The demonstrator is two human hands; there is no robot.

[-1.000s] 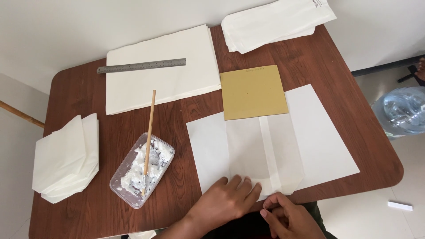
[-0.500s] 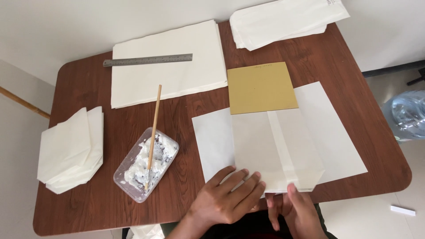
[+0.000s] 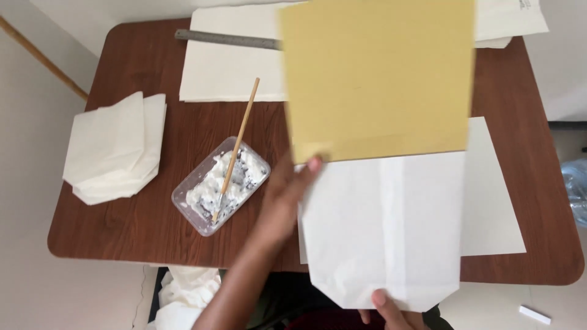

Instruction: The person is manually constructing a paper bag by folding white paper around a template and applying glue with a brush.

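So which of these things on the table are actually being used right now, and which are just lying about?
In use:
- yellow card, held up by the left hand
- folded white paper bag, pinched at its bottom edge by the right hand

Lying about:
- paste tub with stick
- metal ruler
- stack of folded white bags
- flat white sheets

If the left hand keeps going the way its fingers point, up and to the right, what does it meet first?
The left hand already touches the yellow card at its lower left corner, so it would push into that card. Heights are hard to judge, but nothing else seems to lie between.
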